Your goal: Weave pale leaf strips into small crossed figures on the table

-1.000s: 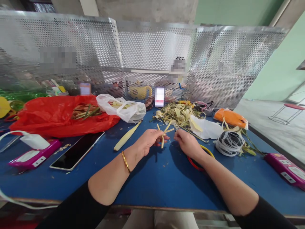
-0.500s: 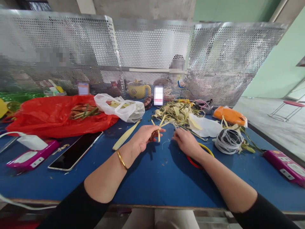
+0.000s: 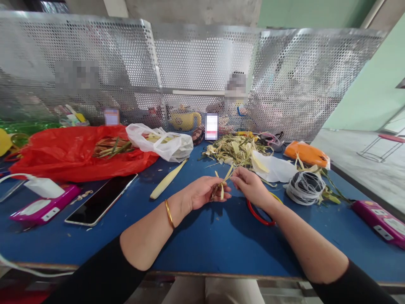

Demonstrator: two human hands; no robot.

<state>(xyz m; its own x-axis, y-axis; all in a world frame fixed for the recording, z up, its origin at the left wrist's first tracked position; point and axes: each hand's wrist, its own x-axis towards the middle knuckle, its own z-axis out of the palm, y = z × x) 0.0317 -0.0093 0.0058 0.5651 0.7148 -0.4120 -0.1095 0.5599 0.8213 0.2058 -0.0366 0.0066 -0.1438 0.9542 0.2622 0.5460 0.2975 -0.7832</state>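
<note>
Over the middle of the blue table, my left hand (image 3: 205,192) holds a small woven piece of pale leaf strips (image 3: 222,190), whose ends stick out above and below the fingers. My right hand (image 3: 248,183) is just right of it, thumb and fingers pinched by the tip of one strip; the fingers partly hide what they grip. Beneath my right wrist lies a ring-shaped red and yellow object (image 3: 260,216). A long pale husk (image 3: 168,179) rests to the left of my left hand.
Behind my hands is a heap of dry leaf scraps (image 3: 236,148). A wire spool (image 3: 305,188), orange packet (image 3: 306,155) and purple power strip (image 3: 378,221) are right. Left are a red bag (image 3: 72,152), a white bag (image 3: 167,145) and a dark tablet (image 3: 103,200). A perforated metal screen (image 3: 202,63) stands behind.
My left hand has moved right with the woven piece. My right hand has come up against one of its strips, and more of the red ring shows.
</note>
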